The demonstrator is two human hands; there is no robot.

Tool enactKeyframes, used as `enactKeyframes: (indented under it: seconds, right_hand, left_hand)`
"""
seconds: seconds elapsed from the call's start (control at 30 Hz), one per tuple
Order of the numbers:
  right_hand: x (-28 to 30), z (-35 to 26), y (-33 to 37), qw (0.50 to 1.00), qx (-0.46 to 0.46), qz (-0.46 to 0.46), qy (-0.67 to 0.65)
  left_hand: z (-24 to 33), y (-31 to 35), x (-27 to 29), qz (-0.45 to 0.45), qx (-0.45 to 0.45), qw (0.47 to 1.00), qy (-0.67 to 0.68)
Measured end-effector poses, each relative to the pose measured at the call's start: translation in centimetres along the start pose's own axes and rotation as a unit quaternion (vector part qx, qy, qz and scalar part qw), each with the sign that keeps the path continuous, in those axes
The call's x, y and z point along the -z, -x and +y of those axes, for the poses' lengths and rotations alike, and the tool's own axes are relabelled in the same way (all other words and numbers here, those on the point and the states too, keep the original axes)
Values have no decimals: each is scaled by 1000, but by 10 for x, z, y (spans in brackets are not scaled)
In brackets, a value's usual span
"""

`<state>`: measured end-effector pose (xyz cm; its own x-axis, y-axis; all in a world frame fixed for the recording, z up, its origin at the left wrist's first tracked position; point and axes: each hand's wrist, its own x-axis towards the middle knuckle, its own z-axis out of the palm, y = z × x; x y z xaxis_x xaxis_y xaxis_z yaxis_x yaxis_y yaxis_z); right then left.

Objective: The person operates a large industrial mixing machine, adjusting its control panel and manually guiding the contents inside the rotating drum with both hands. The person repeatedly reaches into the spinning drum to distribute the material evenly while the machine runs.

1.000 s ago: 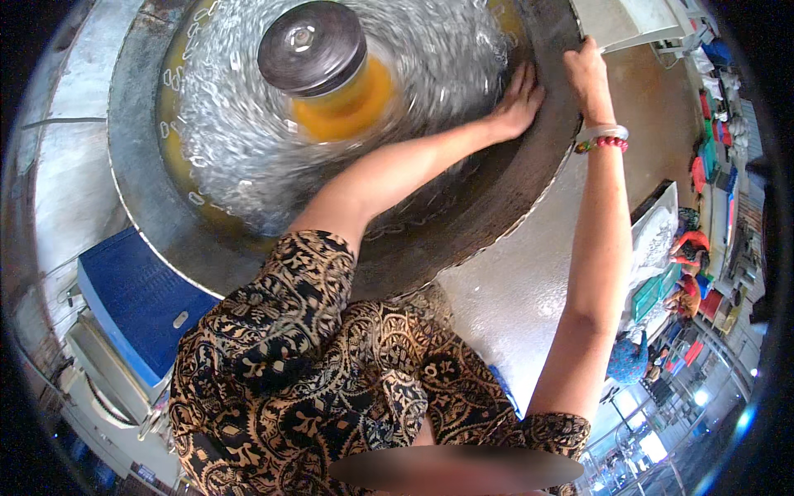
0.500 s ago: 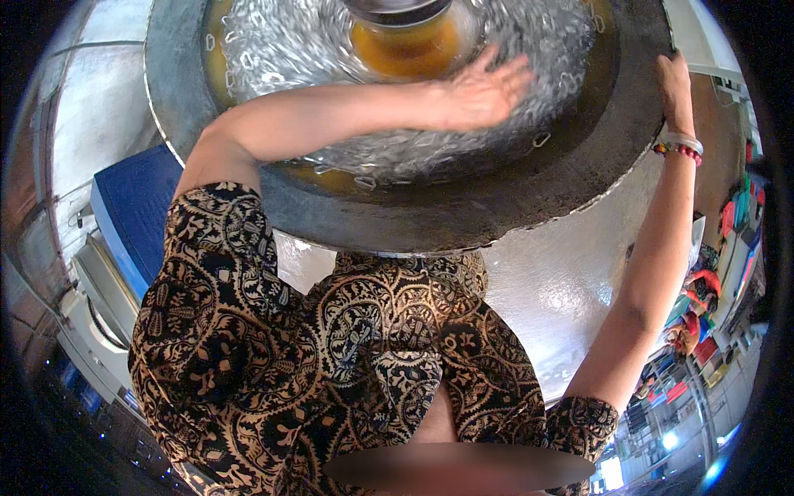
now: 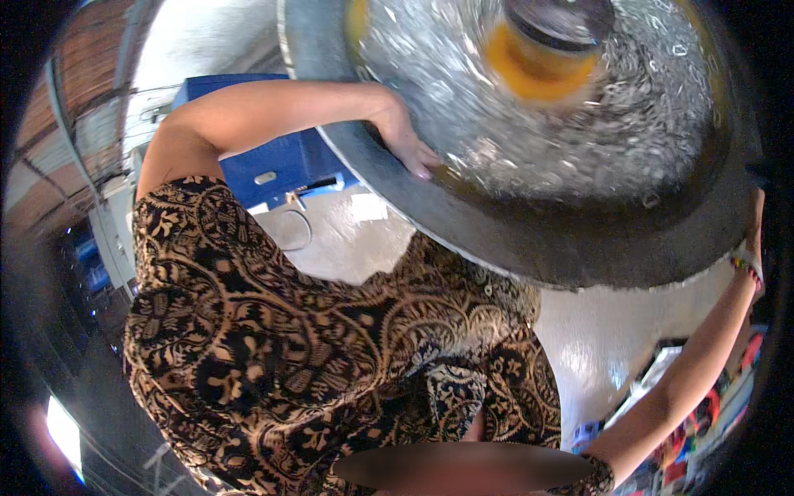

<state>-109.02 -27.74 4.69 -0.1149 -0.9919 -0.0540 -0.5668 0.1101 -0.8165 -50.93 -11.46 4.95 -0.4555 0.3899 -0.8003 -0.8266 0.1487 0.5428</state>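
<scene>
Because motion blur smears the metal pieces [image 3: 653, 145] to the right of the left hand [image 3: 411, 150], most of their outlines run together; only a few near the edges show as small loops. They lie inside a big round metal bowl [image 3: 529, 236], which spans the space between the two hands and is cut off by the upper edge. The dark cap [image 3: 566, 18] over the orange column [image 3: 538, 66] at its centre is cropped too. The left hand bends down over the bowl's inner wall, fingers loosely curved together; their undersides are hidden, so whether it has hold of anything cannot be told. The right hand [image 3: 756, 207], beyond the beaded bracelet [image 3: 748, 270], meets the rim at the dark margin, and its fingers and grip cannot be made out. Below the bowl, between the hands, spreads a pale, glossy floor [image 3: 604, 347]. A blue cabinet [image 3: 273, 178] stands under the left forearm, and a jumble of coloured objects [image 3: 695, 438], too small to identify, lies below the right hand.
</scene>
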Motion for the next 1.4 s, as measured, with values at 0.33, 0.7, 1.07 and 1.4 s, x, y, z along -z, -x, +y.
enactKeyframes:
  seconds: [0.33, 0.7, 1.07, 1.4]
  right_hand:
    - [0, 11, 0, 997, 43, -6, 71]
    - [29, 160, -82, 966, 104, 62, 227]
    - [18, 77, -27, 978, -10, 28, 207]
    - [10, 13, 18, 992, 29, 48, 112]
  left_hand:
    - [-76, 139, 66, 355, 407, 811, -225]
    - [-2, 32, 20, 141, 110, 982, 65]
    - [-139, 109, 76, 241, 637, 642, -354]
    - [-174, 146, 181, 315, 657, 482, -487]
